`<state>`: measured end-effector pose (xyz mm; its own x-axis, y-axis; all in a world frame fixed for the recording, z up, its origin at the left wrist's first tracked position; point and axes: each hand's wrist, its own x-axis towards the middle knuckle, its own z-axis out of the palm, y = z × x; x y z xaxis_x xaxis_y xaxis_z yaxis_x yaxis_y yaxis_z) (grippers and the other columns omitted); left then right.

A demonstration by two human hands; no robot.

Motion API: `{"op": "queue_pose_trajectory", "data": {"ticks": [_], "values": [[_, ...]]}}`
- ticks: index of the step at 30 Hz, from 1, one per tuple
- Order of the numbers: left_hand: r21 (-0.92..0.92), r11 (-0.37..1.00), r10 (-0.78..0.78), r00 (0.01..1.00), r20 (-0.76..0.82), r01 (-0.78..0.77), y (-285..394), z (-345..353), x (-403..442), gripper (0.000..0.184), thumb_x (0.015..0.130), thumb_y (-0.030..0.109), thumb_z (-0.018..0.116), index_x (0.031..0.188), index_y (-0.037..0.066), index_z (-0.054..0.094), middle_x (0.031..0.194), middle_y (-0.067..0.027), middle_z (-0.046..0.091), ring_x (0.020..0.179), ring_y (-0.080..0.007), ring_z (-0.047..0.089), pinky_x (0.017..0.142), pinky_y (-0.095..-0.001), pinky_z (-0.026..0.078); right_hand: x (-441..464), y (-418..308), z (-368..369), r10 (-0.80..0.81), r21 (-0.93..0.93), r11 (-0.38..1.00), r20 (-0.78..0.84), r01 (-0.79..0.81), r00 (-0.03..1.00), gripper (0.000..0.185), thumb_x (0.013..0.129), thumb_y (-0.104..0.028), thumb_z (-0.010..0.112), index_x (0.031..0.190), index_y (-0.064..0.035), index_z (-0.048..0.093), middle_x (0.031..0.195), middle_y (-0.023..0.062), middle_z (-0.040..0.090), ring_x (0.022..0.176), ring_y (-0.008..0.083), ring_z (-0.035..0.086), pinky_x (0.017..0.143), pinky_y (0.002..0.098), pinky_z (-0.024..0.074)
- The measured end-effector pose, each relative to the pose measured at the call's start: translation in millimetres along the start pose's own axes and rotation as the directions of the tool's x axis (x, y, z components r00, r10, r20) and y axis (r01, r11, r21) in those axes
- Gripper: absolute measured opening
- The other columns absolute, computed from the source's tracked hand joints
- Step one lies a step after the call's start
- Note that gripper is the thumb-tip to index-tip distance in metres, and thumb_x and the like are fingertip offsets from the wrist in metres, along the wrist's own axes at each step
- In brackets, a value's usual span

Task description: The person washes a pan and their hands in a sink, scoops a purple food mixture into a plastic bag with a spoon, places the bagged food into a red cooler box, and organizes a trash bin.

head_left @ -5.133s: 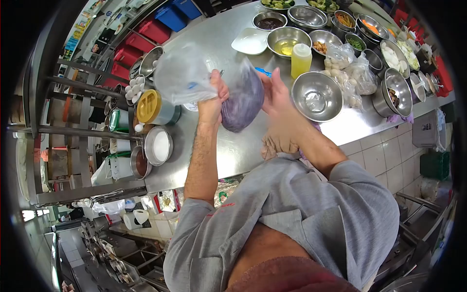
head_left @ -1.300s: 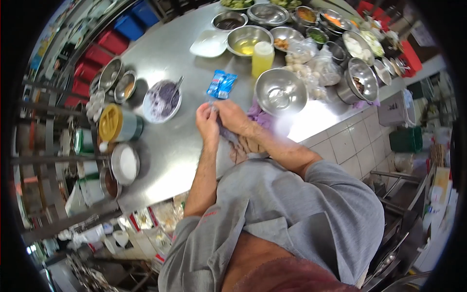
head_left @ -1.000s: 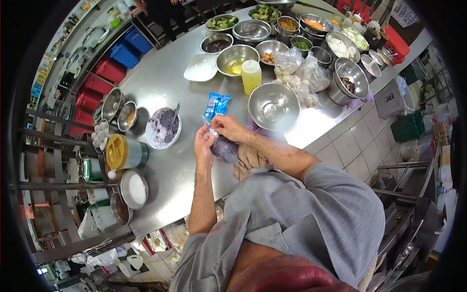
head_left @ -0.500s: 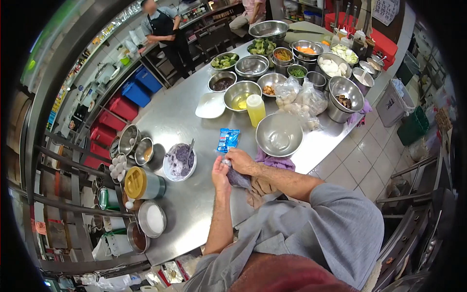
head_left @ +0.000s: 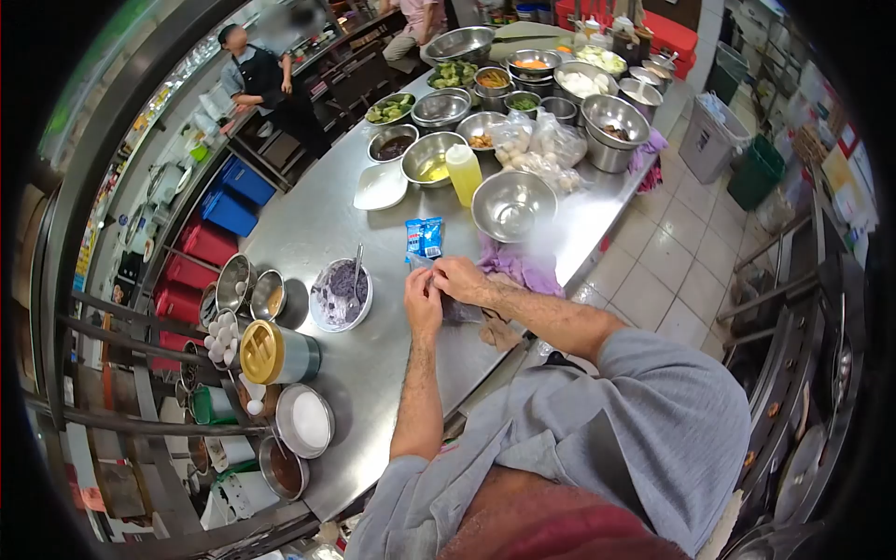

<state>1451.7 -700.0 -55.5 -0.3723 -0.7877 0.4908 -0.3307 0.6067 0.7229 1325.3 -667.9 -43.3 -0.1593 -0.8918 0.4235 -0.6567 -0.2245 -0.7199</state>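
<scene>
My left hand (head_left: 423, 303) and my right hand (head_left: 459, 281) meet over the steel table, fingers pinched together on the gathered top of a clear plastic bag. The bag (head_left: 459, 312), with something purple inside, hangs partly hidden below my right hand and wrist. Just beyond my fingers lies a blue-and-white packet (head_left: 424, 239). To the left is a white bowl (head_left: 326, 320) of purple mash with a spoon (head_left: 357, 266) standing in it. A tan cloth (head_left: 502, 327) and a purple cloth (head_left: 527, 269) lie under and beside my right forearm.
An empty-looking steel bowl (head_left: 514, 206), a squeeze bottle (head_left: 463, 175) of yellow liquid and a white dish (head_left: 381, 187) stand beyond. Several bowls of vegetables crowd the far end. At left are a gold-lidded tub (head_left: 266, 352) and eggs (head_left: 222, 338). A co-worker (head_left: 271, 89) stands beyond the table.
My view has shifted, so the table contents sit further left. Both hands stay together at the bag's top, the right fingers drawn closer over it. The co-worker's head and arms have turned.
</scene>
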Motion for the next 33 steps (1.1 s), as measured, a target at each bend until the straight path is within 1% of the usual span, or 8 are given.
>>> {"op": "queue_pose_trajectory", "data": {"ticks": [9, 12, 16, 19, 24, 27, 30, 33], "values": [[-0.242, 0.966, -0.095, 0.995, -0.015, 0.088, 10.0, 2.6, -13.9, 0.017, 0.084, 0.013, 0.057, 0.095, 0.0, 0.056, 0.092, -0.0116, 0.056, 0.083, -0.0239, 0.053, 0.072, -0.0319, 0.043, 6.9, -30.2, -14.1, 0.093, 0.209, 0.976, -0.116, -0.068, 0.989, 0.016, 0.076, -0.015, 0.053, 0.078, -0.0001, 0.058, 0.075, 0.02, 0.059, 0.072, 0.0373, 0.057, 0.062, 0.0423, 0.0455], [-0.136, 0.986, 0.089, 0.995, -0.047, -0.095, 3.7, -0.3, -15.8, 0.018, 0.081, 0.013, 0.059, 0.093, 0.001, 0.055, 0.085, -0.0109, 0.056, 0.079, -0.0279, 0.05, 0.067, -0.0348, 0.042, -0.3, -41.1, -17.4, -0.187, 0.08, 0.977, -0.114, 0.197, 0.976, 0.012, 0.074, -0.013, 0.053, 0.076, -0.0011, 0.053, 0.074, 0.0168, 0.055, 0.07, 0.0355, 0.055, 0.062, 0.043, 0.0441], [-0.078, 0.997, 0.001, 1.0, 0.002, -0.001, 3.1, -0.7, -20.3, 0.015, 0.078, 0.011, 0.06, 0.088, 0.001, 0.053, 0.082, -0.0116, 0.055, 0.081, -0.0303, 0.05, 0.071, -0.0408, 0.039, -10.1, -42.0, -19.4, -0.288, 0.101, 0.948, -0.13, 0.302, 0.949, 0.01, 0.076, -0.012, 0.053, 0.078, -0.0025, 0.052, 0.075, 0.0145, 0.053, 0.071, 0.0337, 0.055, 0.064, 0.0422, 0.0442], [0.22, 0.946, 0.223, 0.97, 0.094, -0.239, -13.0, 1.3, -12.4, 0.011, 0.078, 0.008, 0.057, 0.086, 0.002, 0.054, 0.081, -0.0118, 0.054, 0.08, -0.0307, 0.05, 0.073, -0.042, 0.037, -8.7, -40.6, -26.3, -0.231, 0.151, 0.957, -0.108, 0.246, 0.967, 0.01, 0.078, -0.013, 0.053, 0.08, -0.0025, 0.053, 0.075, 0.0147, 0.054, 0.073, 0.0337, 0.055, 0.066, 0.0418, 0.0443], [0.385, 0.869, 0.251, 0.948, 0.198, -0.31, 16.8, -19.3, 3.1, 0.01, 0.08, 0.013, 0.056, 0.079, 0.003, 0.053, 0.074, -0.0117, 0.051, 0.077, -0.0316, 0.048, 0.075, -0.041, 0.033, -9.1, -26.5, -70.4, -0.177, 0.221, 0.958, -0.043, 0.182, 0.983, 0.018, 0.079, -0.011, 0.052, 0.093, -0.0012, 0.055, 0.08, 0.0156, 0.056, 0.078, 0.0326, 0.056, 0.069, 0.0396, 0.0441], [0.455, 0.874, 0.159, 0.985, 0.064, -0.17, 48.5, -24.0, 10.2, 0.015, 0.081, 0.016, 0.056, 0.075, 0.003, 0.051, 0.072, -0.0133, 0.05, 0.072, -0.0326, 0.045, 0.071, -0.0413, 0.031, -36.8, -24.5, -155.9, -0.108, 0.277, 0.958, 0.094, 0.078, 0.99, 0.021, 0.078, -0.012, 0.054, 0.096, -0.0012, 0.056, 0.081, 0.0149, 0.057, 0.079, 0.0299, 0.057, 0.069, 0.0365, 0.0447], [0.507, 0.861, 0.073, 0.996, -0.047, -0.039, 93.2, -32.0, 28.1, 0.021, 0.083, 0.018, 0.056, 0.072, 0.001, 0.049, 0.068, -0.0151, 0.047, 0.068, -0.0333, 0.042, 0.064, -0.0427, 0.03, -86.0, 21.8, -229.7, 0.038, 0.285, 0.958, -0.029, -0.028, 0.999, 0.02, 0.078, -0.012, 0.055, 0.095, 0.0003, 0.057, 0.083, 0.0146, 0.059, 0.078, 0.0259, 0.058, 0.071, 0.0337, 0.0456], [0.608, 0.792, 0.126, 0.99, -0.067, -0.06, 169.8, -18.6, 43.3, 0.021, 0.084, 0.021, 0.054, 0.079, 0.001, 0.053, 0.077, -0.0148, 0.053, 0.076, -0.0331, 0.047, 0.078, -0.0418, 0.032, -150.9, 82.4, -314.5, 0.233, 0.227, 0.954, -0.15, -0.196, 0.961, 0.019, 0.079, -0.012, 0.056, 0.093, 0.0007, 0.059, 0.086, 0.0136, 0.061, 0.077, 0.022, 0.059, 0.071, 0.0321, 0.0462]]}}
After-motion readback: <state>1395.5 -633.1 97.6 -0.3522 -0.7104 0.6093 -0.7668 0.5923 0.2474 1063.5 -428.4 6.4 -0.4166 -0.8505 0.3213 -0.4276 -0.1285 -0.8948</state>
